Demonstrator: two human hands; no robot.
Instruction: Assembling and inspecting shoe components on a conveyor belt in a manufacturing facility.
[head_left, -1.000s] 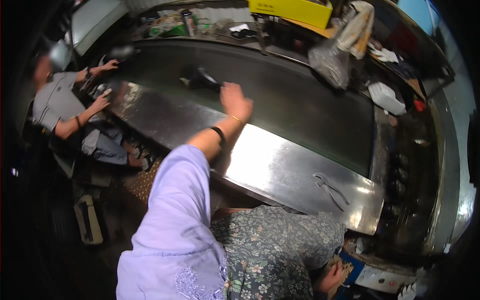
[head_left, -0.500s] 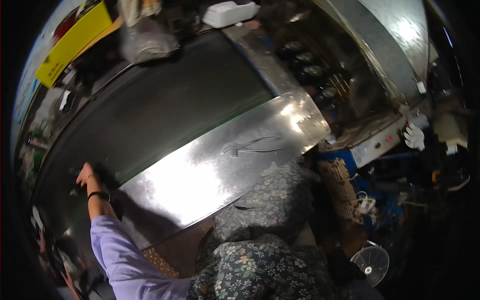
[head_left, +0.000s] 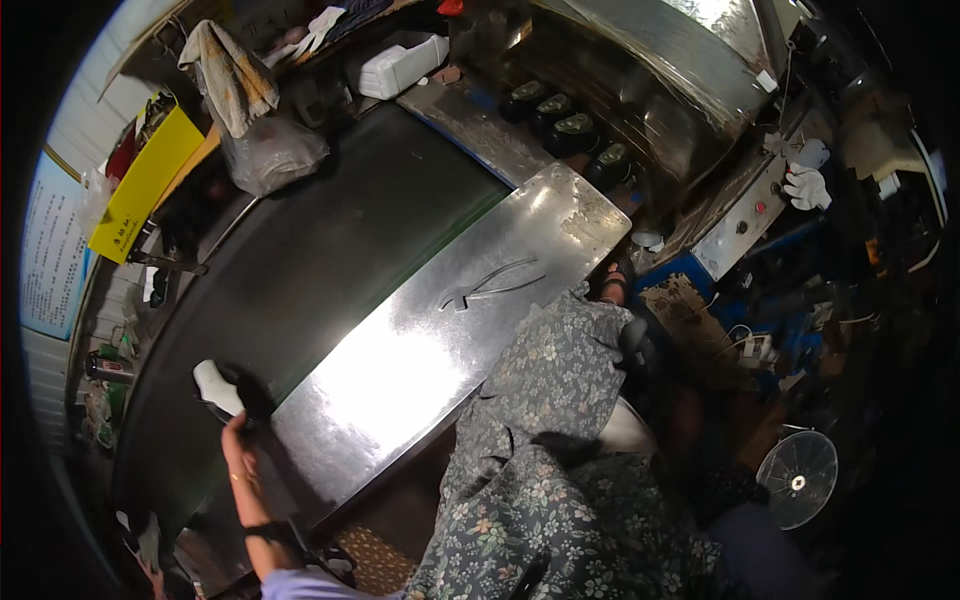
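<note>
My left hand (head_left: 240,445), at the left, is at the near end of a white shoe-shaped piece (head_left: 218,388) with a dark edge. Its fingers look closed on that end, though they are partly hidden. The piece lies over or just above a wide black belt (head_left: 330,240). On the shiny metal plate (head_left: 520,310) along the belt's near side rests a pair of pincers (head_left: 490,285), handles pointing right. My right hand is out of the picture.
A yellow box (head_left: 150,180), a cloth (head_left: 230,75) and a plastic bag (head_left: 270,155) are beyond the belt. A white jug (head_left: 403,67) lies at its far end. Dark rounded things (head_left: 570,135) stand in a trough. A control panel (head_left: 740,230) is on the right.
My left hand has come from out over the belt back toward me and now has the white piece at its fingertips. The whole view has shifted; the pincers stay on the plate.
</note>
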